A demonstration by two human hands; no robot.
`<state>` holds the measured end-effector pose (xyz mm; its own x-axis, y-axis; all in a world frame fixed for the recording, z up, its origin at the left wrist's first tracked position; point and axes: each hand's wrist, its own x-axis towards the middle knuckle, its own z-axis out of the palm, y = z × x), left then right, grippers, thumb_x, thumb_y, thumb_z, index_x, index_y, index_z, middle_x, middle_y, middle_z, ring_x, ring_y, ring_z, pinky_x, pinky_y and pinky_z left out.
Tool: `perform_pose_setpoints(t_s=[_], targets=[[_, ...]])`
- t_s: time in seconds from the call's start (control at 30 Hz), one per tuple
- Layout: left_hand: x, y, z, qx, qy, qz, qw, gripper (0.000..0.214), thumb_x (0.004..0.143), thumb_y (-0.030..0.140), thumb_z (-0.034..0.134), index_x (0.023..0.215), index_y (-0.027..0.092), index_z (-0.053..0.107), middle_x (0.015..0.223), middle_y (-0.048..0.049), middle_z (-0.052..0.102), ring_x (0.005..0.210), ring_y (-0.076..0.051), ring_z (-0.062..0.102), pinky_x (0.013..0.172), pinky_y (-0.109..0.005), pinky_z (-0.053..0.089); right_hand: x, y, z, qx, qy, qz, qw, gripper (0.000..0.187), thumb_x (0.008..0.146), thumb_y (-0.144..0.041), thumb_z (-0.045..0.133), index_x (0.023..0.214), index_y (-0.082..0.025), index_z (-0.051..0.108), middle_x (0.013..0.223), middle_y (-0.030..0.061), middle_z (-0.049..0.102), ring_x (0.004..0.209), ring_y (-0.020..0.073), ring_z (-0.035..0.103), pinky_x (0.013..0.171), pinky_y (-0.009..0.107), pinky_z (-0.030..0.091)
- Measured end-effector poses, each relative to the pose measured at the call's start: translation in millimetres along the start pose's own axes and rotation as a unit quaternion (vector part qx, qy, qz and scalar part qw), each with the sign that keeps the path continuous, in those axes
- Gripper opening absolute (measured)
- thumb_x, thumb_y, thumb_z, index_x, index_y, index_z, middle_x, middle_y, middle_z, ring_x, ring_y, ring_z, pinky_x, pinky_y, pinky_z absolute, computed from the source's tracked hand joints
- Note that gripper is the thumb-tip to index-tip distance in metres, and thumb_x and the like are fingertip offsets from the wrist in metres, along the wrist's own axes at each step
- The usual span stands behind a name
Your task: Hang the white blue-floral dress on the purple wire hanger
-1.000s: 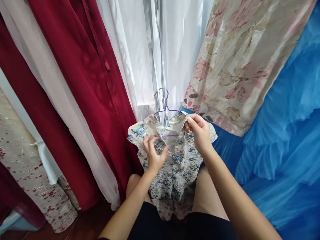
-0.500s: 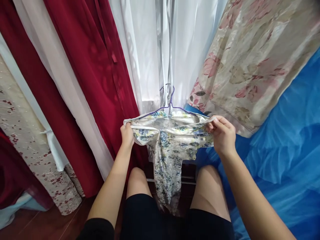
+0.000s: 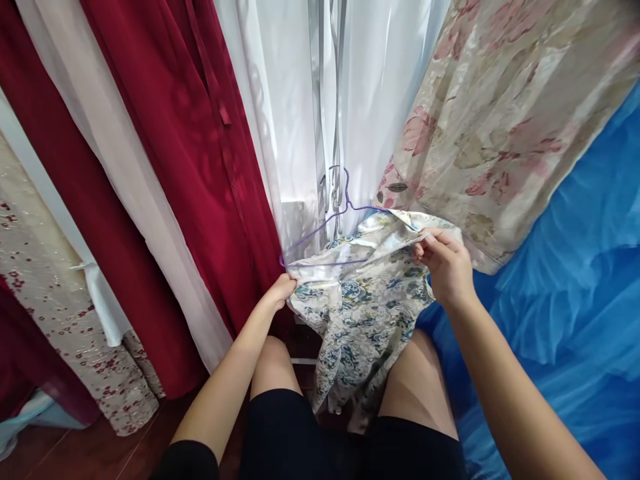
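Observation:
A satin blouse with blue and yellow flowers (image 3: 365,300) hangs half on a thin purple wire hanger (image 3: 320,230) in front of me. The hanger's left arm is bare and its right arm is under the cloth. My left hand (image 3: 280,292) pinches the blouse's left edge just below the hanger's left tip. My right hand (image 3: 445,263) is closed on the blouse's right shoulder, holding it up against the hanger. The blouse's lower part drapes down between my knees.
Hanging clothes crowd around: a dark red dress (image 3: 165,153) at left, a sheer white garment (image 3: 290,100) in the middle, a beige floral dress (image 3: 505,113) at upper right, blue tulle (image 3: 565,293) at right. A shiny metal rail pole (image 3: 327,100) stands behind the hanger. Wooden floor (image 3: 90,447) below left.
The blouse's left shoulder has come off the hanger. My left hand has dropped lower and moved right with the cloth. My right hand has stayed at the right shoulder.

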<state>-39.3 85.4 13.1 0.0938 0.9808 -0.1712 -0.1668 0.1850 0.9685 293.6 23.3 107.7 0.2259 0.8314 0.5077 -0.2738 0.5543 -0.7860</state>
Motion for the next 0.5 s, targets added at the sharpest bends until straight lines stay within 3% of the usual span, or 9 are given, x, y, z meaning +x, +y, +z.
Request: perform_pose_setpoints(t_s=[0.13, 0.23, 0.33, 0.4, 0.5], targets=[[-15.3, -10.6, 16.7, 0.086, -0.008, 0.023, 0.996, 0.019, 0.060, -0.003, 0.069, 0.056, 0.016, 0.064, 0.048, 0.0027, 0.058, 0.057, -0.016, 0.062, 0.059, -0.023, 0.047, 2.2, 8.1, -7.1, -0.035, 0.025, 0.005, 0.999, 0.014, 0.076, -0.032, 0.074, 0.073, -0.020, 0.067, 0.059, -0.0010, 0.056, 0.054, 0.0128, 0.050, 0.051, 0.025, 0.038], [-32.8, -17.2, 41.1, 0.093, -0.042, 0.043, 0.994, 0.008, 0.071, 0.013, 0.071, 0.065, 0.015, 0.067, 0.054, 0.0003, 0.062, 0.055, -0.015, 0.059, 0.060, -0.024, 0.047, -2.3, 21.0, -17.0, -0.086, 0.062, 0.040, 0.994, 0.021, 0.076, -0.036, 0.075, 0.069, -0.021, 0.062, 0.058, -0.0006, 0.059, 0.050, 0.0125, 0.049, 0.049, 0.025, 0.038], [-51.7, -15.2, 66.9, 0.060, -0.084, 0.069, 0.992, 0.023, 0.082, 0.034, 0.069, 0.073, 0.013, 0.067, 0.061, -0.0023, 0.063, 0.061, -0.015, 0.060, 0.068, -0.026, 0.051, -15.3, 29.8, -22.1, -0.129, 0.075, 0.055, 0.987, 0.029, 0.077, -0.042, 0.075, 0.065, -0.021, 0.060, 0.057, 0.0001, 0.060, 0.051, 0.0130, 0.049, 0.050, 0.026, 0.039], [-64.8, -9.6, 81.9, 0.024, -0.103, 0.091, 0.990, 0.032, 0.084, 0.045, 0.068, 0.074, 0.015, 0.063, 0.060, -0.0004, 0.058, 0.060, -0.013, 0.057, 0.067, -0.026, 0.050, -30.0, 29.9, -18.0, -0.149, 0.030, 0.065, 0.986, 0.033, 0.080, -0.048, 0.073, 0.065, -0.021, 0.061, 0.057, 0.0005, 0.059, 0.053, 0.0141, 0.051, 0.051, 0.027, 0.041], [-86.6, -0.6, 101.0, -0.032, -0.127, 0.140, 0.981, 0.035, 0.083, 0.049, 0.071, 0.080, 0.015, 0.062, 0.064, 0.0003, 0.057, 0.055, -0.011, 0.050, 0.060, -0.024, 0.046, -60.8, 23.1, -2.3, -0.168, -0.105, 0.100, 0.975, 0.044, 0.089, -0.059, 0.064, 0.070, -0.020, 0.067, 0.062, 0.0039, 0.063, 0.059, 0.0175, 0.056, 0.056, 0.029, 0.044]])
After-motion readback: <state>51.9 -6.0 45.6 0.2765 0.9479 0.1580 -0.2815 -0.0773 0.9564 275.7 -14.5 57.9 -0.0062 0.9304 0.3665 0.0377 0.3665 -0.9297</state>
